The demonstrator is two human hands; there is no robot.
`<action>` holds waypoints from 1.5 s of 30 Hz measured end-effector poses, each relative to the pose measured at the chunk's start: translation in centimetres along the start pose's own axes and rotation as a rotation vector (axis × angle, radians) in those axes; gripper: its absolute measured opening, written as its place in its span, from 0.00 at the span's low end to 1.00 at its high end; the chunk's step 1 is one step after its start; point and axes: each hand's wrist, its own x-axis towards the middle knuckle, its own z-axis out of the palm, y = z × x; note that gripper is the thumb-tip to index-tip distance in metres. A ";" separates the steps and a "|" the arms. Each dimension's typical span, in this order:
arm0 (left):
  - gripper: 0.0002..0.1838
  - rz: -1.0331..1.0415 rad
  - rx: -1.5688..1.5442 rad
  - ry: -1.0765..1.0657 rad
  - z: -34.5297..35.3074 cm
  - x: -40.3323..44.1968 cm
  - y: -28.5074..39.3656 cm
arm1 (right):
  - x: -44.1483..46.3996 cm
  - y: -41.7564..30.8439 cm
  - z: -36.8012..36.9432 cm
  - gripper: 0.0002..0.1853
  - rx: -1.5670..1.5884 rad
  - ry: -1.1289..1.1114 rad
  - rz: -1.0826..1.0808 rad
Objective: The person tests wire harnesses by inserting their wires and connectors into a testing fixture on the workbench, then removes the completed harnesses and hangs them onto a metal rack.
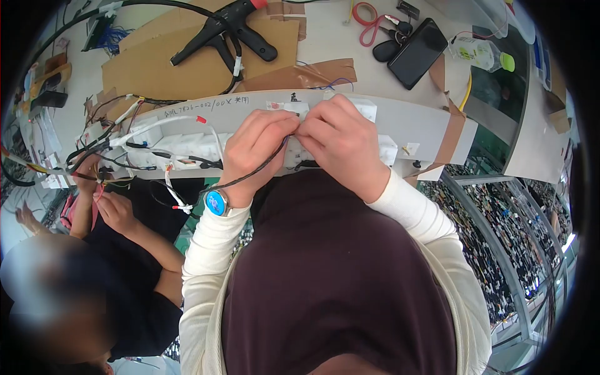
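My left hand [255, 153] is closed around the end of a thin black cable [255, 170], which runs down past the watch on my wrist. Touching it at the fingertips, my right hand [345, 144] is pinched at the cable's tip; the fingers hide what exactly it grips. Both hands are over a long board [250, 103] with handwriting and white blocks [178, 147]. A white cable with a red end [200, 119] lies left of my left hand, among black and white wires.
A black clamp tool [228, 31] lies on cardboard [150, 65]. At the back right are a phone [417, 54], keys, red-handled scissors [369, 31] and a bottle [478, 53]. A co-worker [137, 262] at the left handles wires; a metal frame [500, 250] stands at the right.
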 end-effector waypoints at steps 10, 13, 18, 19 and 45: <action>0.16 0.057 0.045 -0.010 0.9 -1.4 -0.4 | -0.1 -0.1 -1.0 0.09 0.079 -0.087 -0.022; 0.17 -0.025 -0.115 -0.047 1.2 -1.7 -0.3 | 0.4 -0.5 -1.7 0.07 0.092 -0.140 -0.048; 0.18 -0.124 -0.069 0.054 0.0 -1.2 1.5 | 1.0 -0.5 -1.2 0.08 0.064 -0.142 -0.127; 0.18 -0.119 -0.056 0.073 0.1 -1.2 1.7 | 1.1 -0.5 -1.4 0.08 0.064 -0.141 -0.151; 0.13 -0.304 -0.018 0.181 1.6 -1.6 3.2 | 1.3 -1.4 -2.1 0.15 0.029 -0.113 -0.093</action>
